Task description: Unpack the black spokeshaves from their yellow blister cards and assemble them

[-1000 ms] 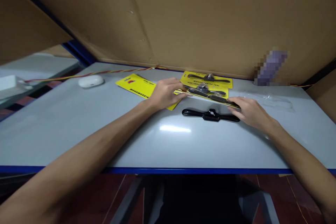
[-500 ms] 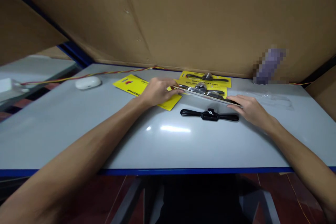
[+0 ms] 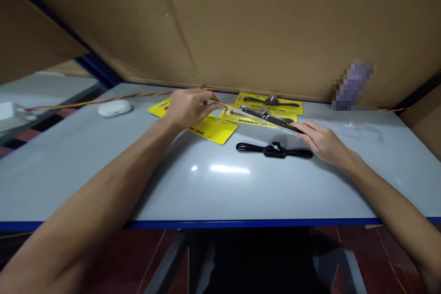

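My left hand [image 3: 189,106] pinches the left end of a packaged spokeshave [image 3: 259,115]. Its card is seen nearly edge-on, with the black tool on the upper side. At the other end, the fingers of my right hand [image 3: 322,141] are closed on the package, which tilts down to the right above the table. Just in front of it lies a loose black spokeshave [image 3: 274,150] with a wing nut. A yellow card [image 3: 215,129] printed with black letters rests partly under my left hand. Behind are two more carded spokeshaves, the rear package [image 3: 270,102] being the clearer one.
Clear plastic wrapping [image 3: 361,131] lies on the grey table [image 3: 103,179] at the right. A purple pixelated object [image 3: 353,87] leans near the brown back panel [image 3: 258,27]. Left are a white rounded case [image 3: 115,108] and a red-yellow cable [image 3: 138,95].
My left hand has moved left and up with its end of the package, tilting it more steeply. My right hand has shifted slightly left. The loose spokeshave has stayed in place.
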Demonstrator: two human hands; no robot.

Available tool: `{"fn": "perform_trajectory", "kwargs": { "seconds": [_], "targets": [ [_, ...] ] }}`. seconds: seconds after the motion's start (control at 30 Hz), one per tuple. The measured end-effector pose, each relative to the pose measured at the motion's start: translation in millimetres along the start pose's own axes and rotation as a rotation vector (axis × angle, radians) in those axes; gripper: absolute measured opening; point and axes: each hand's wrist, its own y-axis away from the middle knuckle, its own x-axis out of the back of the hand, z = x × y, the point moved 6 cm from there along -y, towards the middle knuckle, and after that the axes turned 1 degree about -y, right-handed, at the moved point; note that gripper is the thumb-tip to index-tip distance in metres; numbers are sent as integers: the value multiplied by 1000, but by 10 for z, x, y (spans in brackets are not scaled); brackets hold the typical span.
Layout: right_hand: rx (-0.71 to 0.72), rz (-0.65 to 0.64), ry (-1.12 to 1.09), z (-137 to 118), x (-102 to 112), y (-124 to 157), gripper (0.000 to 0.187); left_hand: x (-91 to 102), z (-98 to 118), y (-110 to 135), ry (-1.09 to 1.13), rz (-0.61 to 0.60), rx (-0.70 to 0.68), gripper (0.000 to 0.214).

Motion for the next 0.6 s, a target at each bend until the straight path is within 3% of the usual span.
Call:
{"fn": "perform_trajectory", "kwargs": {
  "seconds": [0.17, 0.4, 0.5, 0.6],
  "targets": [
    [-1, -14, 2, 19, -14, 13, 50, 93, -291, 5, -19, 16, 69, 46],
    [-39, 8, -9, 163, 95, 99, 48, 171, -1083, 188, -17, 153, 310, 46],
    [-40, -4, -24, 186, 104, 118, 48, 96, -1204, 237, -8, 112, 388, 53],
    [-19, 9, -36, 162, 97, 116, 48, 93, -1173, 241, 56, 195, 464, 60]
  ]
}}
